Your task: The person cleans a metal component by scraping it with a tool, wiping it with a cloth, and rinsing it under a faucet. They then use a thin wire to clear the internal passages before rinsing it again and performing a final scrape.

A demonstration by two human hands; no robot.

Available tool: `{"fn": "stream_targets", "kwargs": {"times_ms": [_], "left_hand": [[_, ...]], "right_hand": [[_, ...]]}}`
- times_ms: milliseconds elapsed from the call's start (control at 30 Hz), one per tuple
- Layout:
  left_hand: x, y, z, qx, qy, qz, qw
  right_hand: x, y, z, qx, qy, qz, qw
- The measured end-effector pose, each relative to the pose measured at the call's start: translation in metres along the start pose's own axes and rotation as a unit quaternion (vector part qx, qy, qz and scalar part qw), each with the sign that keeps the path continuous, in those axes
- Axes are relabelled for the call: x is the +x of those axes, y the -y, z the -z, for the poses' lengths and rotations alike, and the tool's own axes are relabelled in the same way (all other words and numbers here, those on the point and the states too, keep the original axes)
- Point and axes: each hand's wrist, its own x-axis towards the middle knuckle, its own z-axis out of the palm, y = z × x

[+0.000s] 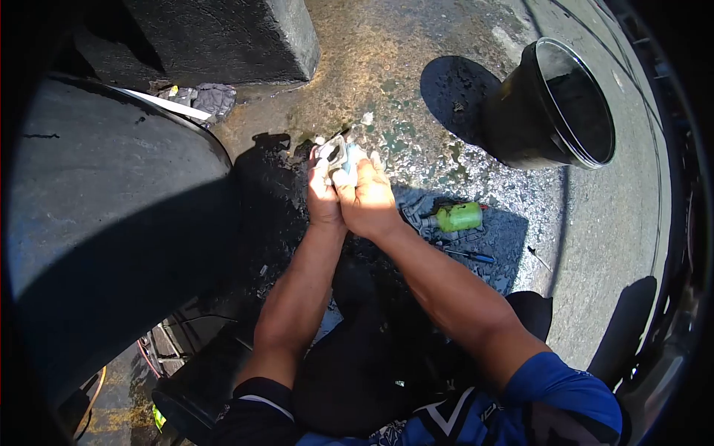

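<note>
Both arms reach out in front of me, with the hands close together over the wet ground. My left hand (pixel 321 195) is wrapped round a small greyish metal part (pixel 338 151) with a dark opening in it. On the same part, my right hand (pixel 370 195) presses from the right, fingers bent. Something blue (pixel 351 157) shows between the right fingers and the part; I cannot tell what it is. Just right of the hands lies a yellow-green bottle (pixel 459 217) on its side. Below it is a screwdriver (pixel 480 258) with a blue handle.
A black bucket (pixel 520 111) stands at the upper right. A large dark rounded container (pixel 119 178) fills the left side, with a concrete block (pixel 294 37) behind it. Crumpled dark plastic (pixel 216 100) lies by the block. Wet, stained pavement (pixel 394 89) stretches ahead.
</note>
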Motion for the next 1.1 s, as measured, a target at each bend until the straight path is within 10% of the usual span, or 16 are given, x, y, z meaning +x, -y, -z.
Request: {"fn": "stream_targets", "kwargs": {"times_ms": [200, 300, 600, 700, 900, 1000, 1100], "left_hand": [[-0.009, 0.010, -0.004, 0.011, -0.004, -0.019, 1.000], [-0.002, 0.004, -0.004, 0.065, -0.020, -0.080, 0.994], [-0.014, 0.000, -0.002, 0.190, 0.011, -0.159, 0.969], [-0.023, 0.000, 0.004, 0.206, 0.023, -0.141, 0.968], [-0.023, -0.020, -0.003, 0.277, 0.174, -0.115, 0.938], [-0.017, -0.029, 0.006, 0.504, 0.261, -0.154, 0.809], [-0.027, -0.018, 0.010, 0.544, 0.184, -0.131, 0.808]], "right_hand": [[0.061, -0.014, 0.032, 0.369, 0.259, -0.392, 0.802], [-0.001, -0.032, -0.019, 0.336, 0.054, -0.203, 0.918], [0.020, -0.002, 0.012, 0.675, 0.012, -0.481, 0.560], [0.032, -0.032, 0.021, 0.625, 0.020, -0.393, 0.674], [0.029, -0.063, 0.037, 0.682, 0.155, -0.322, 0.638], [0.021, -0.082, 0.039, 0.498, 0.168, -0.236, 0.817], [0.019, -0.089, 0.045, 0.190, 0.055, -0.146, 0.969]]}}
